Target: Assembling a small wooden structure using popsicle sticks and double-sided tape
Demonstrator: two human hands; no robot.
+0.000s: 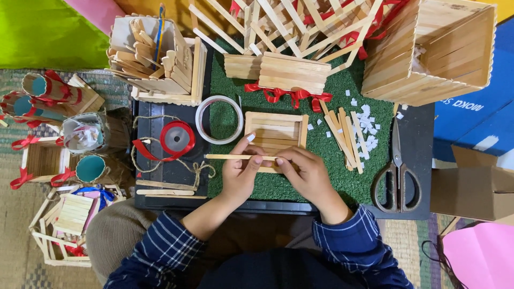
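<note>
A thin wooden craft stick (225,157) lies level between both hands, over the green turf mat (337,176). My left hand (242,171) pinches it near the middle, and my right hand (306,174) grips its right end. Just behind the hands lies a small square tray of glued sticks (276,128). A loose pile of sticks (345,136) and several white paper scraps (367,126) lie to the right of the tray.
Scissors (397,174) rest at the right on the black board. A tape roll (219,119), a red ribbon spool (177,138) and twine lie left. Stick-built boxes (428,48), a ribbon-tied stick bundle (292,75) and decorated holders (48,91) surround the board.
</note>
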